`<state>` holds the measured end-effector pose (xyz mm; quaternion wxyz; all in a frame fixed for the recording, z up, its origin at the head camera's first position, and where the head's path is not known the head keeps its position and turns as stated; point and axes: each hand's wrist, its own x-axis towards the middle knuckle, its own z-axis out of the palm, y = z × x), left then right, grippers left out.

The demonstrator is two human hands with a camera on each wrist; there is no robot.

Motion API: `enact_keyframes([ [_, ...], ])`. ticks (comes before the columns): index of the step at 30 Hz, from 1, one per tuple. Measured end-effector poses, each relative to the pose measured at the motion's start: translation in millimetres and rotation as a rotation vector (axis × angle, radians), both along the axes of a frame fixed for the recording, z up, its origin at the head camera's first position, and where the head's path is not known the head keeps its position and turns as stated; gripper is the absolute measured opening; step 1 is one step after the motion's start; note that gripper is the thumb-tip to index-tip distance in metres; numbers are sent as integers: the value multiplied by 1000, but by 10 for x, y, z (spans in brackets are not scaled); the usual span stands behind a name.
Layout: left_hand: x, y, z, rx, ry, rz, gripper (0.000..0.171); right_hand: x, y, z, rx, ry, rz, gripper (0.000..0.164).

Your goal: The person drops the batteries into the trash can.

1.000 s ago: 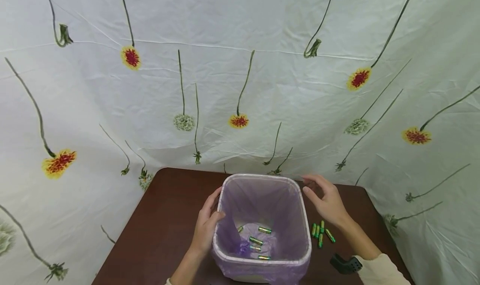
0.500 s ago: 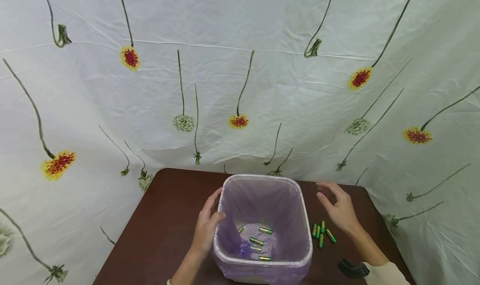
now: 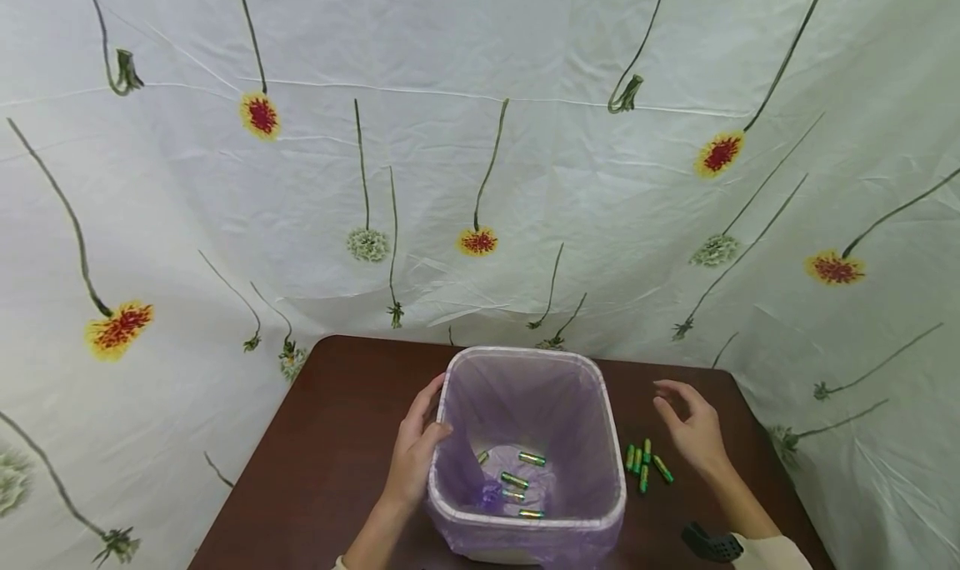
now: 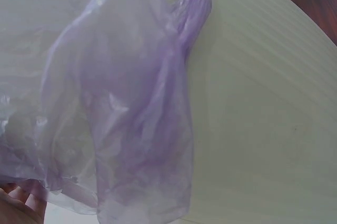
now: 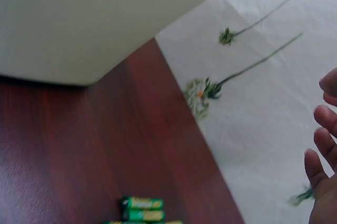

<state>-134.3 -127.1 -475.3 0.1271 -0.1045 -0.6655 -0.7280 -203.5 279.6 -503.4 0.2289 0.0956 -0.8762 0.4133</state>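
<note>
The left hand (image 3: 411, 457) gripped the bin (image 5: 105, 18) at its left rim, thumb over the edge, fingers along the outer wall. The bin stood on the brown table (image 3: 330, 445), lined with a purple bag (image 3: 525, 387) folded over the rim. Five batteries (image 3: 514, 479) lay at its bottom. Just right of it, five more lay grouped on the table. Farther right, the right hand (image 3: 693, 428) hung above the table, fingers loosely bent, thumb apart, holding nothing.
</note>
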Motion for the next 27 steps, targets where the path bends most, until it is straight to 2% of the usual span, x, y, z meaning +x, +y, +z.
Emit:
enact_keyframes([
  [7, -6, -2, 7, -1, -1, -1, 69, 35, 143, -316, 98, -37, -67, 23],
  [15, -10, 4, 0, 2, 6, -3, 70, 208, 247, -793, 125, -163, -155, 23],
  [18, -9, 6, 2, 0, 8, -2, 70, 285, 280, -965, 105, -248, -179, 26],
  [23, 12, -3, 2, -8, 5, 11, 70, 392, 341, -1290, 118, -448, -160, 37],
  [25, 16, -8, 3, -6, 14, 5, 70, 417, 352, -1384, 140, -490, -155, 40],
  [27, 12, -11, 2, -9, 26, 4, 70, 425, 348, -1433, 158, -489, -162, 42],
])
